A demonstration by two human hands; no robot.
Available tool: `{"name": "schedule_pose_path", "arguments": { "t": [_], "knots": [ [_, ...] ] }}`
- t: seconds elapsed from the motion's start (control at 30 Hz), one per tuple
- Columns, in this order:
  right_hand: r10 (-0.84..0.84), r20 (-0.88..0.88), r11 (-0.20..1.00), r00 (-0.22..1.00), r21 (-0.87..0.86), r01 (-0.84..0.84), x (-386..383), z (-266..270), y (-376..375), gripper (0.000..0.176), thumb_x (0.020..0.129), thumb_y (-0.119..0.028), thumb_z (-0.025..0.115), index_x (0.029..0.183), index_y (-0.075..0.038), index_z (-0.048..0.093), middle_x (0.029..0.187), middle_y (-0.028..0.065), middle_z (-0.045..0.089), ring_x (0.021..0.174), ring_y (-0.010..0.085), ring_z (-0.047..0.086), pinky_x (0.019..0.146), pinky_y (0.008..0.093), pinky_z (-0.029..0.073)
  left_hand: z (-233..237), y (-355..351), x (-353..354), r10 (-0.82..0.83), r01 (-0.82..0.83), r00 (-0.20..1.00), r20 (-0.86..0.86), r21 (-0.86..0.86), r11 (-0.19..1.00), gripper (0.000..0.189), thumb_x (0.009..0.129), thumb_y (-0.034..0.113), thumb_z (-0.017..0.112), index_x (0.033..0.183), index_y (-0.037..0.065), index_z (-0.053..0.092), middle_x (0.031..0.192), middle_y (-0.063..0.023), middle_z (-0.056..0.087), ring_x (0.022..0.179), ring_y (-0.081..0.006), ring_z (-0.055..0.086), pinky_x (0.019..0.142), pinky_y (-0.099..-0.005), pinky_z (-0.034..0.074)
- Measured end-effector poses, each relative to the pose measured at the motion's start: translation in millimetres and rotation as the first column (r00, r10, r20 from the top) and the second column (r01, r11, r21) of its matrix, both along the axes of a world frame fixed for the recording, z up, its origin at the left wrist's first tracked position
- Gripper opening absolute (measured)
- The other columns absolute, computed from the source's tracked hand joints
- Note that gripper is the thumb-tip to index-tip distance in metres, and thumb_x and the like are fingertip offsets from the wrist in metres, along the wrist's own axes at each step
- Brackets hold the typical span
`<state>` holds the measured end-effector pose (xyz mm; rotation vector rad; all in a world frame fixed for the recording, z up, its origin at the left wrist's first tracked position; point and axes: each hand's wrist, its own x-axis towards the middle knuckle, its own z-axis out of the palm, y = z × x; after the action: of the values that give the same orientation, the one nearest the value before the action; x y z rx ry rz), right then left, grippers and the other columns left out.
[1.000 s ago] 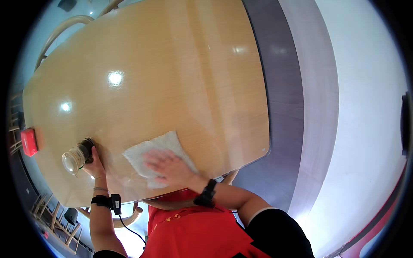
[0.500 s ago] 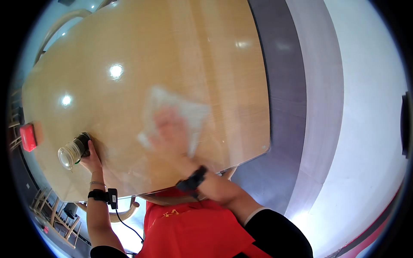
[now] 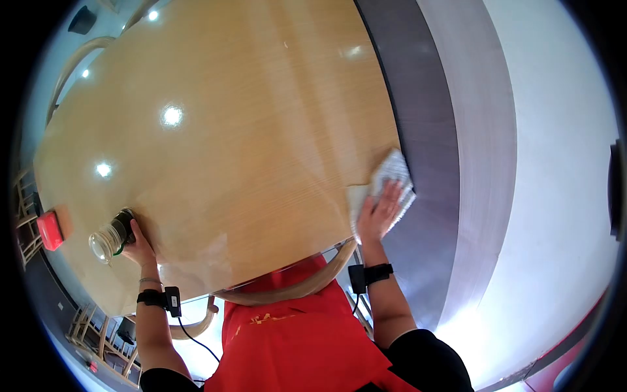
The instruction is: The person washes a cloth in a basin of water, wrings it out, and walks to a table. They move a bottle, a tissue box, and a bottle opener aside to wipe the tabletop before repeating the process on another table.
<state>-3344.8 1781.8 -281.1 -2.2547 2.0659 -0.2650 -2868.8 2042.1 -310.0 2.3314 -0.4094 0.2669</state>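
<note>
My left hand [image 3: 139, 248] is wrapped around the dark lower part of a clear glass jar [image 3: 106, 243] at the left of the wooden table [image 3: 215, 150]. The jar's rounded glass end faces the lower left. At the table's right edge, my right hand [image 3: 383, 212] lies flat with stretched fingers on a white cloth [image 3: 393, 171]. Part of the cloth spreads over the tabletop, and its right side reaches the dark table border. The palm hides the middle of the cloth.
A red box [image 3: 49, 230] sits at the table's far left edge. A wooden chair [image 3: 300, 287] stands between my red apron [image 3: 294, 346] and the table. Another chair back [image 3: 72, 68] rises at the upper left. A grey ledge [image 3: 424, 130] runs along the right side.
My right hand has swept the cloth from the middle of the table to the right edge. My left hand still grips the jar. The view has shifted slightly.
</note>
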Motion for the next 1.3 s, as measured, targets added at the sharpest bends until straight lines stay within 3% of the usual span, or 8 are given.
{"name": "schedule_pose_path", "arguments": {
  "t": [0.27, 0.43, 0.7, 0.77, 1.1, 1.2, 1.23, 1.3],
  "knots": [
    [-0.272, 0.378, 0.961, 0.885, 0.055, 0.272, 48.7, -15.8, 100.0, 0.068, 0.093, -0.029, 0.042, 0.143, 0.005, 0.010, 0.147, 0.0306, -0.001, 0.137, 0.0452, 0.000, 0.111, 0.0505, 0.005, 4.5, 0.3, -6.9, 0.009, -0.021, 0.995, 0.095, 0.120, 0.993, 0.065, 0.076, 0.039, 0.073, 0.114, -0.010, 0.052, 0.118, -0.0244, 0.054, 0.105, -0.0383, 0.053, 0.091, -0.0469, 0.042],
    [-0.013, 0.267, 0.932, 0.964, 0.352, -0.085, 85.6, 15.7, 158.5, 0.077, 0.088, -0.029, 0.047, 0.142, 0.007, 0.005, 0.143, 0.0384, -0.007, 0.133, 0.0526, 0.007, 0.107, 0.0569, 0.009, 4.8, 3.8, -8.5, 0.038, -0.038, 0.999, -0.001, 0.181, 0.983, 0.066, 0.076, 0.040, 0.072, 0.114, -0.011, 0.051, 0.118, -0.0261, 0.053, 0.107, -0.0388, 0.052, 0.091, -0.0475, 0.041],
    [0.103, -0.163, 0.841, 0.981, 0.542, 0.002, 57.4, 46.3, 112.1, 0.073, 0.085, -0.042, 0.051, 0.140, 0.000, 0.029, 0.147, 0.0256, 0.018, 0.132, 0.0427, 0.022, 0.102, 0.0541, 0.017, -3.0, 8.9, -3.9, 0.006, -0.027, 0.993, 0.122, 0.166, 0.986, 0.061, 0.077, 0.039, 0.072, 0.110, -0.010, 0.054, 0.115, -0.0257, 0.056, 0.103, -0.0396, 0.054, 0.089, -0.0483, 0.042],
    [0.165, -0.401, 0.942, 0.901, 0.334, -0.024, 44.3, 37.4, 81.8, 0.067, 0.087, -0.038, 0.050, 0.138, 0.002, 0.033, 0.146, 0.0265, 0.021, 0.132, 0.0423, 0.023, 0.105, 0.0529, 0.016, -1.2, 9.7, -5.0, 0.023, -0.024, 1.000, 0.004, 0.176, 0.984, 0.060, 0.077, 0.038, 0.072, 0.111, -0.009, 0.054, 0.117, -0.0249, 0.056, 0.106, -0.0395, 0.053, 0.091, -0.0476, 0.040],
    [0.443, 0.080, 0.884, 0.893, -0.207, -0.420, 208.6, -23.0, -214.9, 0.061, 0.087, -0.034, 0.051, 0.134, 0.002, 0.039, 0.142, 0.0252, 0.031, 0.135, 0.0363, 0.024, 0.112, 0.0422, 0.016, -8.4, 14.8, -6.2, 0.087, -0.086, 0.996, -0.027, 0.063, 0.994, 0.063, 0.074, 0.032, 0.075, 0.115, -0.008, 0.051, 0.117, -0.0231, 0.052, 0.109, -0.0365, 0.048, 0.094, -0.0463, 0.036],
    [0.606, 0.103, 0.784, 0.789, -0.245, -0.570, 338.5, -21.1, -186.1, 0.060, 0.078, -0.029, 0.056, 0.128, 0.002, 0.043, 0.137, 0.0225, 0.040, 0.129, 0.0326, 0.034, 0.109, 0.0393, 0.025, -2.6, 10.4, -6.8, 0.041, -0.057, 0.981, -0.188, -0.080, 0.995, 0.061, 0.074, 0.030, 0.075, 0.115, -0.008, 0.051, 0.120, -0.0230, 0.050, 0.109, -0.0363, 0.048, 0.094, -0.0460, 0.037],
    [0.569, 0.366, 0.750, 0.736, 0.135, -0.647, 382.9, -8.3, -160.5, 0.061, 0.077, -0.029, 0.058, 0.127, 0.003, 0.044, 0.136, 0.0218, 0.041, 0.129, 0.0305, 0.036, 0.107, 0.0405, 0.026, -2.3, 8.2, -7.2, 0.050, -0.058, 0.991, -0.123, -0.062, 0.996, 0.061, 0.074, 0.029, 0.076, 0.115, -0.008, 0.051, 0.120, -0.0228, 0.050, 0.108, -0.0357, 0.049, 0.095, -0.0455, 0.037],
    [0.796, 0.433, 0.556, 0.422, -0.249, -0.793, 440.7, -4.7, -67.9, 0.046, 0.075, -0.016, 0.054, 0.118, 0.003, 0.051, 0.122, 0.0229, 0.052, 0.114, 0.0343, 0.047, 0.101, 0.0418, 0.032, -1.5, 6.5, -6.5, 0.062, -0.064, 0.997, -0.050, -0.037, 0.997, 0.061, 0.074, 0.028, 0.076, 0.115, -0.009, 0.051, 0.121, -0.0227, 0.050, 0.108, -0.0350, 0.050, 0.095, -0.0450, 0.037]
  ]
}}
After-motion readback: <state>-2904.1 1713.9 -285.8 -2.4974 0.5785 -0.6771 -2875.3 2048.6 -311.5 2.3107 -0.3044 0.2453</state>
